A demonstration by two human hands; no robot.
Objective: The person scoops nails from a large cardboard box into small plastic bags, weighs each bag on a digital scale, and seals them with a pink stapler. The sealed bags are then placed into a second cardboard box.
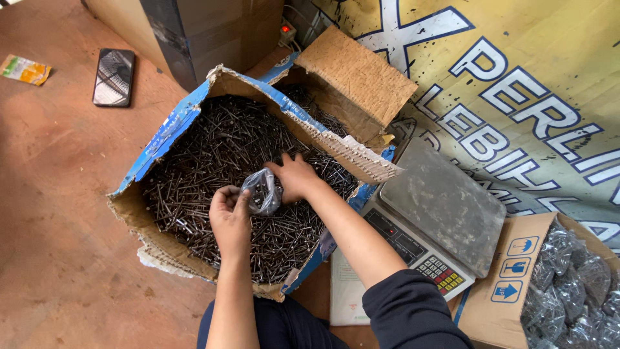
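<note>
The left hand [229,216] pinches a clear bag [263,190] open over the nails [213,152]; the right hand [296,178], fingers curled, digs just inside the torn carton [174,123] rim, scale [439,200] near.

Dull metal nails [213,148], torn cardboard box [194,106], clear plastic bag [263,190].

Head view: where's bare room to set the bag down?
Free: the scale's grey platform, and the red floor left of the torn nail box, below the phone. Crowded: the nail box, where both hands work, and the box of filled bags.
</note>
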